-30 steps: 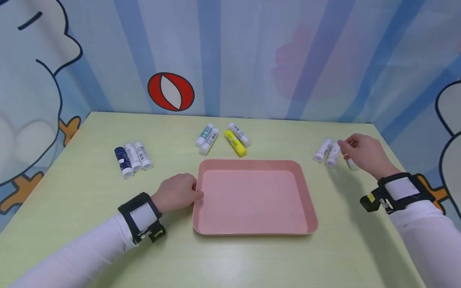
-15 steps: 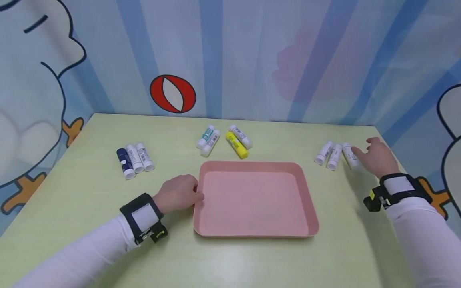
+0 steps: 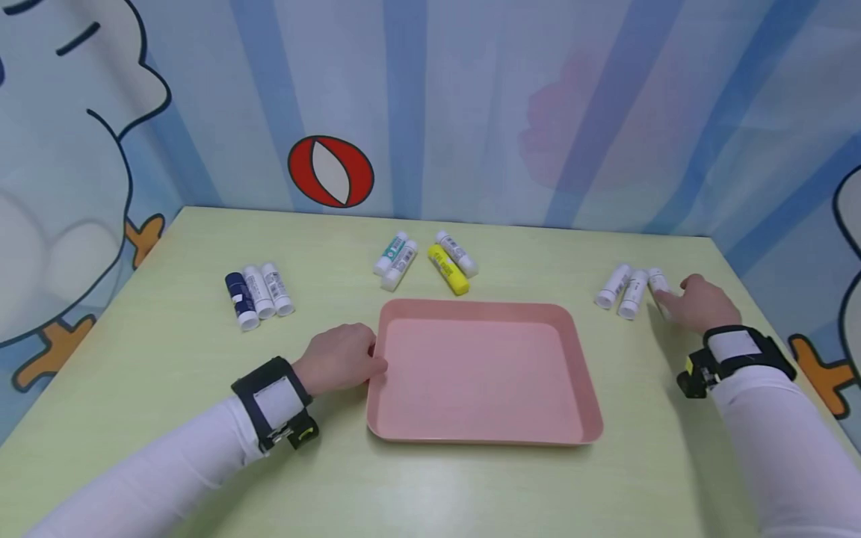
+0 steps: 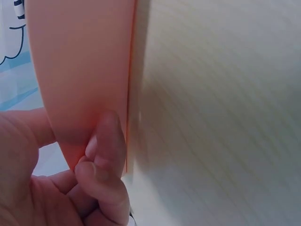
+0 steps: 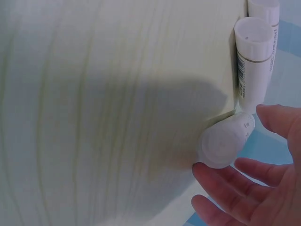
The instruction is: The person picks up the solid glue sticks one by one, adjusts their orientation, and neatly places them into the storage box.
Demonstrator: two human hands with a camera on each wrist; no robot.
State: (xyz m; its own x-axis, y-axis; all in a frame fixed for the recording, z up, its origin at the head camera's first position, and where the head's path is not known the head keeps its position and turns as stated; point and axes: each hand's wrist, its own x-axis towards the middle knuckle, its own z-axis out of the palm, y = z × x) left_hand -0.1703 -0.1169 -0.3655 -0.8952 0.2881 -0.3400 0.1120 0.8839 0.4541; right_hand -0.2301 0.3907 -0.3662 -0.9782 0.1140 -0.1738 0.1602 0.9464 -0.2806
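My left hand (image 3: pixel 341 357) grips the left rim of a pink tray (image 3: pixel 484 373). In the left wrist view, its thumb passes behind the tray wall (image 4: pixel 82 52) and its fingers curl against the outer side. At the right, my right hand (image 3: pixel 702 305) is beside the rightmost white glue stick (image 3: pixel 658 281) of a group of three. The right wrist view shows this glue stick (image 5: pixel 223 141) lying on the table, with loosely extended fingers (image 5: pixel 225 188) at its end and the thumb (image 5: pixel 277 117) apart above it. Another white glue stick (image 5: pixel 254 61) lies just beyond the thumb.
Two white glue sticks (image 3: pixel 613 285) lie left of the right hand. Behind the tray are a yellow glue stick (image 3: pixel 448 270), a white one (image 3: pixel 457 252) and a pair (image 3: pixel 399 263). A dark blue glue stick (image 3: pixel 241 300) lies with two white ones (image 3: pixel 258 291) at left.
My right hand first moved right, off the glue sticks, with its fingers spreading, then came back beside the rightmost one. The left hand stays on the tray. The head view shifted slightly.
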